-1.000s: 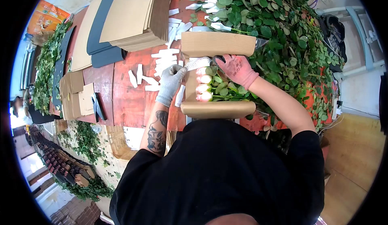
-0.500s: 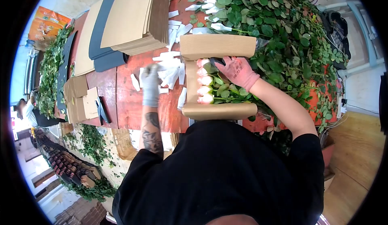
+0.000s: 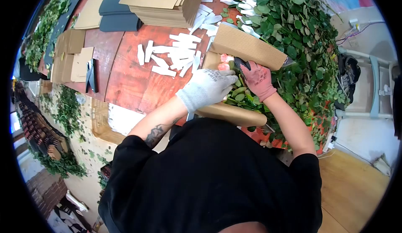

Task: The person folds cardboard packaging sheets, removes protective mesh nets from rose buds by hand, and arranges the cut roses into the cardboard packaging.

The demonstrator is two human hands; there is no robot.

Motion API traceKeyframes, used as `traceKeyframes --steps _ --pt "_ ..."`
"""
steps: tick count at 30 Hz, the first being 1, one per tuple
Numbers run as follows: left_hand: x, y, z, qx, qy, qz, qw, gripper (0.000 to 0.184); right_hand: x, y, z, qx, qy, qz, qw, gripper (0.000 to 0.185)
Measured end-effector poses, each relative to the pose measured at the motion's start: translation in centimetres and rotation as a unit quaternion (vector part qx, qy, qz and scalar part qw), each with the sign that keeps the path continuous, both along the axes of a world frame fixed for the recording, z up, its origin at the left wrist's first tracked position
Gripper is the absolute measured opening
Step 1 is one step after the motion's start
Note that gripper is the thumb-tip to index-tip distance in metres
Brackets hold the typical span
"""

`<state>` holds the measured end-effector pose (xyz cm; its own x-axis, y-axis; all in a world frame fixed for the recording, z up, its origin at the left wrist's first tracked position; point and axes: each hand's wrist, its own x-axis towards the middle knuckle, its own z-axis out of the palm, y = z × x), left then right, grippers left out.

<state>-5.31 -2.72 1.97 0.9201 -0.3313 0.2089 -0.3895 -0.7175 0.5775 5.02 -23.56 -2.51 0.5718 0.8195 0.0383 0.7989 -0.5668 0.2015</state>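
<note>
Pink-white roses (image 3: 225, 62) with leafy stems lie on a brown corrugated cardboard wrap (image 3: 248, 45), its near flap (image 3: 236, 115) rolled up on my side. My left hand (image 3: 211, 86), in a pale grey knit glove, lies over the rose heads, fingers stretched out to the right and hiding several of them. My right hand (image 3: 257, 78), in a pink glove, curls at the leaves beside the blooms. Something dark shows at its fingers; I cannot make out whether it is a tool or part of the glove. The two hands are close together.
White paper strips (image 3: 180, 55) lie scattered on the red table (image 3: 130, 71). Behind stands a stack of brown cardboard (image 3: 163, 6), with dark sheets (image 3: 119, 11) beside it. Scissors (image 3: 91, 76) lie at left. Leafy rose stems (image 3: 284, 19) are heaped at right.
My left hand has moved right from above the white strips onto the rose heads. My right hand stays at the roses. The view has turned, and the wrap now looks slanted.
</note>
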Motion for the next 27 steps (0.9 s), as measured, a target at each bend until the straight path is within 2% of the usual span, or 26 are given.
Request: traceKeyframes --steps 1,2,3,5,6,9,10,12,13,17,21,25,27 --pt "-0.2 -0.2 -0.5 -0.009 -0.001 0.002 1.0 0.027 -0.1 -0.3 -0.2 0.012 0.015 -0.01 1.0 0.036" --pt "-0.2 -0.3 -0.2 0.021 0.041 -0.005 0.999 0.028 0.1 -0.2 -0.1 0.026 -0.032 0.025 0.999 0.035" --pt "-0.2 -0.3 -0.1 0.054 0.083 -0.013 0.995 0.029 0.2 -0.3 0.2 0.021 -0.033 0.026 0.999 0.035" --pt "-0.3 -0.1 -0.4 0.067 0.092 -0.02 0.993 0.036 0.2 0.2 1.4 -0.007 -0.049 0.045 0.998 0.026" --pt "-0.4 -0.1 -0.4 0.067 0.091 -0.018 0.993 0.036 -0.1 0.9 2.8 -0.061 0.024 0.002 0.998 0.026" --pt "-0.4 0.1 0.6 0.089 0.122 -0.019 0.988 0.036 -1.6 2.0 7.0 -0.114 0.061 -0.029 0.991 0.032" --pt "-0.4 0.0 1.4 0.109 0.152 -0.016 0.982 0.036 -2.1 2.1 7.6 -0.046 0.051 -0.016 0.998 0.031" --pt "-0.6 -0.1 4.6 0.106 0.168 -0.042 0.979 0.035 -1.9 3.2 8.2 -0.058 0.081 -0.052 0.994 0.03" --pt "-0.8 -0.3 5.2 0.111 0.183 -0.068 0.974 0.036 -1.9 3.7 8.1 -0.062 0.109 -0.089 0.988 0.029" --pt "-0.7 -0.5 3.4 0.09 0.209 -0.056 0.972 0.038 -1.2 3.9 4.8 -0.05 0.125 -0.056 0.989 0.021" --pt "-1.1 -0.2 2.7 0.078 0.211 -0.043 0.973 0.039 -1.1 4.1 4.2 -0.012 0.125 -0.06 0.99 0.018" --pt "-0.5 -0.4 2.7 0.079 0.216 -0.046 0.972 0.038 -1.2 3.6 3.0 -0.041 0.095 -0.047 0.994 0.023" --pt "-0.3 -1.0 2.0 0.056 0.113 -0.006 0.992 0.038 -1.4 3.4 2.6 0.003 0.066 -0.034 0.997 0.026"
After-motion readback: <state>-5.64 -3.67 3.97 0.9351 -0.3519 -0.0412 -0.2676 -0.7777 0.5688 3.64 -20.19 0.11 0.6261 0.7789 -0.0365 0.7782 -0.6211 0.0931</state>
